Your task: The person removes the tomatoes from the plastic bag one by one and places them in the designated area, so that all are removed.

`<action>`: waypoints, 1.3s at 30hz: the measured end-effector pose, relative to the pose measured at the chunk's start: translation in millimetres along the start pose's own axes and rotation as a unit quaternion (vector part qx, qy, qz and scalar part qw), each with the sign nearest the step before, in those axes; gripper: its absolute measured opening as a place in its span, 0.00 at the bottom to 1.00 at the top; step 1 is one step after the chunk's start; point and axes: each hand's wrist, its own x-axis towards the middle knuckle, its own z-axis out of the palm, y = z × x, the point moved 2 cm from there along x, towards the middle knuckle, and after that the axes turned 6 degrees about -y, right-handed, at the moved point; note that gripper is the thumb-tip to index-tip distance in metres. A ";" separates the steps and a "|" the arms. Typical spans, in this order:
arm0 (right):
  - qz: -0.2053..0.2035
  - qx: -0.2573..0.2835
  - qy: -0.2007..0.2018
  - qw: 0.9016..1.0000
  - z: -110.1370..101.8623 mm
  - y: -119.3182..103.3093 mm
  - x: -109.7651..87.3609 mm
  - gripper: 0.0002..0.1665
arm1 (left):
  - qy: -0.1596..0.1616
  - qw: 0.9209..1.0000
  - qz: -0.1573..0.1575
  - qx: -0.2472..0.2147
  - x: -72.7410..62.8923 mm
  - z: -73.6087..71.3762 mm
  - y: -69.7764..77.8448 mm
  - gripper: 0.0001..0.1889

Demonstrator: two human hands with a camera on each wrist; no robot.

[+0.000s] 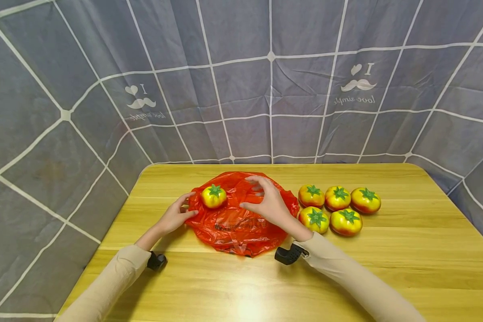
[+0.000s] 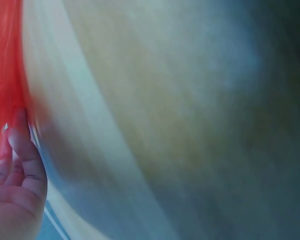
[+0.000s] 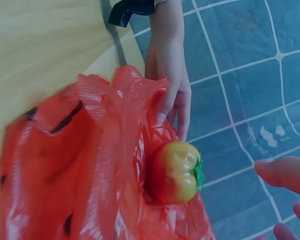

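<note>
A red plastic bag [image 1: 241, 228] lies spread on the wooden table, with dark print on its near part. One yellow-and-red tomato [image 1: 213, 197] with a green leafy top rests on the bag's left side. At the bag's left edge, beside that tomato, my left hand [image 1: 175, 217] pinches the plastic between thumb and fingers. My right hand [image 1: 270, 203] hovers over the middle of the bag, thumb and fingers spread apart and holding nothing. In the right wrist view, the tomato [image 3: 174, 172] sits on the crumpled bag [image 3: 105, 150] near the left hand's fingertips [image 3: 182, 127].
Several similar tomatoes [image 1: 338, 198] stand in two rows on the table [image 1: 418, 250], just right of the bag. A grey curtain [image 1: 241, 98] with white lines hangs behind the table and along its sides. Black wrist devices [image 1: 288, 255] sit at both cuffs.
</note>
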 end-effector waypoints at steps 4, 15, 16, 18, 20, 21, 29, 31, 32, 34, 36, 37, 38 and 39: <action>0.002 0.000 -0.006 1.000 7.6 -3.0 9.8 0.38 | -0.001 1.000 0.001 0.002 0.4 0.7 1.0 0.32; 0.043 0.065 -0.032 0.996 24.3 -4.2 37.9 0.40 | -0.004 1.000 0.012 0.002 -0.3 0.1 5.8 0.33; 0.045 0.069 -0.035 0.996 25.8 -3.9 40.1 0.40 | -0.005 1.000 0.013 0.002 -0.4 0.1 6.3 0.33; 0.051 0.074 -0.041 0.995 29.0 -3.4 44.0 0.41 | -0.006 1.000 0.013 0.000 -0.2 0.0 6.4 0.33; 0.058 0.079 -0.047 0.994 32.5 -2.6 47.8 0.42 | -0.006 1.000 0.012 -0.001 0.5 0.0 5.7 0.33; 0.062 0.080 -0.050 0.994 34.4 -2.1 49.4 0.42 | -0.006 1.000 0.012 -0.001 0.9 -0.1 5.3 0.33; 0.087 0.046 -0.061 0.993 48.5 -0.9 60.0 0.42 | -0.006 1.000 0.013 0.006 -1.7 -1.5 9.9 0.32; 0.088 0.036 -0.064 0.993 52.2 0.4 62.5 0.41 | -0.006 1.000 0.014 0.005 -1.6 -1.6 9.4 0.32; 0.088 0.033 -0.065 0.993 54.1 1.6 63.5 0.41 | -0.006 1.000 0.014 0.003 -1.6 -1.7 9.4 0.32; 0.094 0.025 -0.068 0.993 57.8 5.3 65.7 0.41 | -0.004 1.000 0.016 0.003 0.6 -1.4 4.0 0.33; 0.100 0.017 -0.068 0.993 61.7 9.6 67.0 0.41 | -0.004 1.000 0.018 0.005 -0.2 -0.9 4.8 0.33; 0.103 0.013 -0.067 0.992 63.5 11.6 67.5 0.41 | -0.005 1.000 0.019 0.008 -1.2 -0.6 5.9 0.32; 0.107 0.010 -0.068 0.992 65.4 13.4 67.9 0.40 | -0.004 1.000 0.018 0.009 -2.2 -0.4 7.9 0.32; 0.109 0.006 -0.067 0.992 67.1 15.0 68.1 0.40 | -0.004 1.000 0.017 0.009 -3.5 -0.2 10.8 0.32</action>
